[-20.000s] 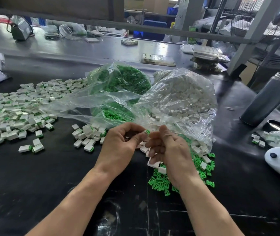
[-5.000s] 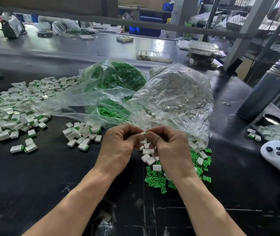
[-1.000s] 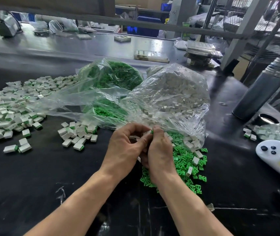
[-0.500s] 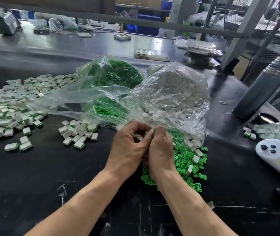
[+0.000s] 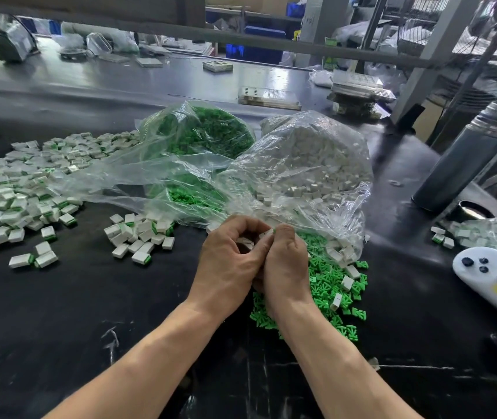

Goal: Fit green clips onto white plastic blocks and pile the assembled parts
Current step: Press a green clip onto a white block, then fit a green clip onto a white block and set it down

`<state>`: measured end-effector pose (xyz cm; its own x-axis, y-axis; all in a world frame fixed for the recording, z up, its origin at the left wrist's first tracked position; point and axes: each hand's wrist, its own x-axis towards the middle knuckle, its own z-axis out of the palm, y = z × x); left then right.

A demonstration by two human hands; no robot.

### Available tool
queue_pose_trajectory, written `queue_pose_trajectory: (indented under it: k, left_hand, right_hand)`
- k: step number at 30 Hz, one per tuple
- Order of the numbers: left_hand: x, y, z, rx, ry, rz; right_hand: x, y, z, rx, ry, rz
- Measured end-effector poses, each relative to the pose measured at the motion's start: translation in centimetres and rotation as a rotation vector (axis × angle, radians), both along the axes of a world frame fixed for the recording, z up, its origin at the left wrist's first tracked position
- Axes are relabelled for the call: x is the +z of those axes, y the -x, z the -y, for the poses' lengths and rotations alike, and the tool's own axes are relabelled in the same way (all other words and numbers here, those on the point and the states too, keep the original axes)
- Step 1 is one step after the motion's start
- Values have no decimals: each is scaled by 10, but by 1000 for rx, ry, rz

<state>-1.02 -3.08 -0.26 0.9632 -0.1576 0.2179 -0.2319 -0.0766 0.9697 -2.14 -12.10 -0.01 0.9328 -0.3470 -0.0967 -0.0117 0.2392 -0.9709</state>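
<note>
Block-and-clip pair is right in the middle of things: a white block (image 5: 266, 232) sits pinched between the fingertips of the left hand (image 5: 229, 264) and the right hand (image 5: 286, 264), both curled in tight around it and touching each other just above the near-middle of the black workbench (image 5: 59, 313). Can't tell if the clip is already seated, the fingers hide that bit. Looks like the left palm is cupping a couple more white pieces too, but it's murky in there. Just beside the right hand there's a loose spill of green clips (image 5: 325, 291) with a few bare blocks mixed in, under the mouth of the bag of white blocks (image 5: 310, 164). The bag of green clips (image 5: 201, 131) sits behind it, toward the middle of the bench. Done stuff: a small heap of assembled parts (image 5: 138, 234) left of the hands, and a way bigger spread (image 5: 14, 189) along the left edge. So honestly a decent chunk is finished, but both bags look pretty full, so I'd say there's a lot left to go.
</note>
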Motion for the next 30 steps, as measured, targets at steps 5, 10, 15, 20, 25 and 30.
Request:
queue_pose_trajectory:
  k: [5,10,15,20,25,30]
  left_hand:
    - [0,0,0,13,-21,5]
    - [0,0,-1,7,-12,-21]
    - [-2,-3,-7,-4,-3,-35]
    - [-5,-6,-13,36,-60,-8]
    - [0,-8,-23,16,-30,-2]
    - [4,-19,-43,55,-161,-84]
  right_hand:
    - [-1,0,-1,-28,17,-19]
    - [-1,3,-2,-17,8,-19]
    - [1,8,8,22,105,-15]
    - [3,9,18,-5,176,65]
    - [5,5,22,-51,-109,48]
    - [8,2,33,-49,-378,82]
